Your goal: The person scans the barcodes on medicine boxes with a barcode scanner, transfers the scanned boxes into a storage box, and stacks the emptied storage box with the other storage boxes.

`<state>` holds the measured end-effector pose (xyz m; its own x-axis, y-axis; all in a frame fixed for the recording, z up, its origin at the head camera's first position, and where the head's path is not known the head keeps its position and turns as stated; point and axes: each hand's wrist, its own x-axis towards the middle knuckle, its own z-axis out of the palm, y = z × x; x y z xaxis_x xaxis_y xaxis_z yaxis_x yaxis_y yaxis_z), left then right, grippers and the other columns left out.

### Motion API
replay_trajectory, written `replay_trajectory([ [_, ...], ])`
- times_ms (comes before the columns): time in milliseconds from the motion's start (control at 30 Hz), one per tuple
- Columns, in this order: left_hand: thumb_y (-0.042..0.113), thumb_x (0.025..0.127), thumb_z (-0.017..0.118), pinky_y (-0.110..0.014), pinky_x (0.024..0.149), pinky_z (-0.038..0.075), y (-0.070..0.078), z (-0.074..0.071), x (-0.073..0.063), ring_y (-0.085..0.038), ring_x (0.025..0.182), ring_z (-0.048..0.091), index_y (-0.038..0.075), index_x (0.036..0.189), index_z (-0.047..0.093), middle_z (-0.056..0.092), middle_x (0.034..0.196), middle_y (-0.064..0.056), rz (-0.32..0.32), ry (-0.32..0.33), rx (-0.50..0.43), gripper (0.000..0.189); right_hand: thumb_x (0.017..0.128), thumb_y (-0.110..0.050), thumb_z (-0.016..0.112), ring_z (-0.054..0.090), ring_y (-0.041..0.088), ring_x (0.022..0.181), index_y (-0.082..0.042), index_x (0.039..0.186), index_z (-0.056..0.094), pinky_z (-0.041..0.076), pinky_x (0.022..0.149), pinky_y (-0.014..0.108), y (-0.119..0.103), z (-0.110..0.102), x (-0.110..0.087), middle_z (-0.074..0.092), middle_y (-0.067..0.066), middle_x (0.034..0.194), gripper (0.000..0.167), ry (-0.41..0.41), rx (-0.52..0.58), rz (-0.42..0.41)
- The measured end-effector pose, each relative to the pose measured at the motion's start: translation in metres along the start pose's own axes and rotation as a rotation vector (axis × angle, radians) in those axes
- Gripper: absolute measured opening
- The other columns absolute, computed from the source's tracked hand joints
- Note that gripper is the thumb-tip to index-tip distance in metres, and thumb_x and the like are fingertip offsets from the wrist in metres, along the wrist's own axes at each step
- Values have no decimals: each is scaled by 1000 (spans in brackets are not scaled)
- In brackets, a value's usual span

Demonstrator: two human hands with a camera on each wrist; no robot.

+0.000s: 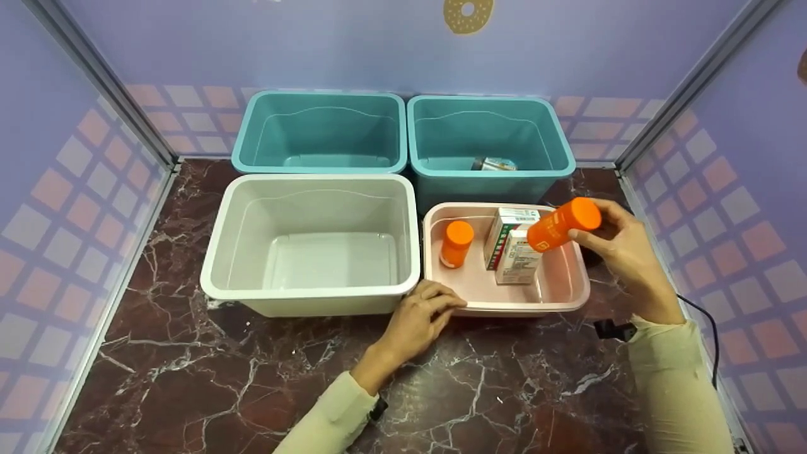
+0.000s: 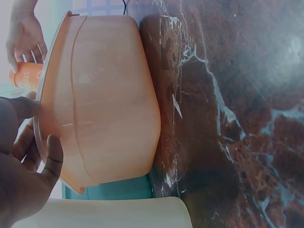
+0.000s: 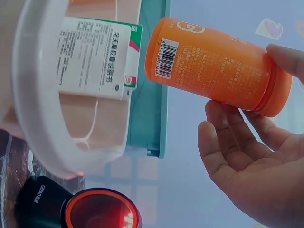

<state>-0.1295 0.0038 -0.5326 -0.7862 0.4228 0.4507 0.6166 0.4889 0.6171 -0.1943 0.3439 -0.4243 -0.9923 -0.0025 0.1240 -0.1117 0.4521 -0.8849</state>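
My right hand (image 1: 627, 243) holds an orange bottle (image 1: 561, 226) by its capped end, tilted above the right side of a pink bin (image 1: 463, 296). The right wrist view shows the bottle's barcode label, with thumb and fingers on opposite sides. Inside the bin stand a second orange bottle (image 1: 456, 246), a white box with a green and red side (image 1: 498, 243) and a smaller white box (image 1: 518, 268). At the bin's front left corner my left hand (image 1: 422, 318) grips the rim, fingers on both sides of it in the left wrist view.
A light grey bin (image 1: 309, 294) stands left of the pink one. Behind are two teal bins (image 1: 318, 169) (image 1: 492, 173); the right one contains a small item (image 1: 495, 164). A black device with an orange ring (image 3: 99, 209) lies beside the pink bin. Patterned walls enclose the marbled table (image 1: 252, 391).
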Motion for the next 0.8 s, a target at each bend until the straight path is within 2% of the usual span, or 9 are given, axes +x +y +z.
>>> replay_trajectory([
  [300,10,91,71,-27,100,49,0,1,0,-14,108,58,20,105,77,68,108,6,11,5,9,19,89,-18,75,65,-1,96,-7,136,54,53,84,9,6,-13,4,63,-15,112,53,11,-62,11],
  [500,11,91,70,-27,103,48,0,0,0,-14,109,58,20,105,77,68,108,7,-1,-2,-4,18,89,-14,75,67,2,92,-8,136,54,59,76,17,10,-23,6,64,-12,110,52,16,18,44],
  [800,8,89,72,-26,100,49,0,1,0,-14,108,58,20,105,77,69,108,7,-13,1,-13,21,89,-23,75,61,-3,95,-11,139,54,48,81,7,16,-35,9,62,-23,109,56,74,-87,77],
])
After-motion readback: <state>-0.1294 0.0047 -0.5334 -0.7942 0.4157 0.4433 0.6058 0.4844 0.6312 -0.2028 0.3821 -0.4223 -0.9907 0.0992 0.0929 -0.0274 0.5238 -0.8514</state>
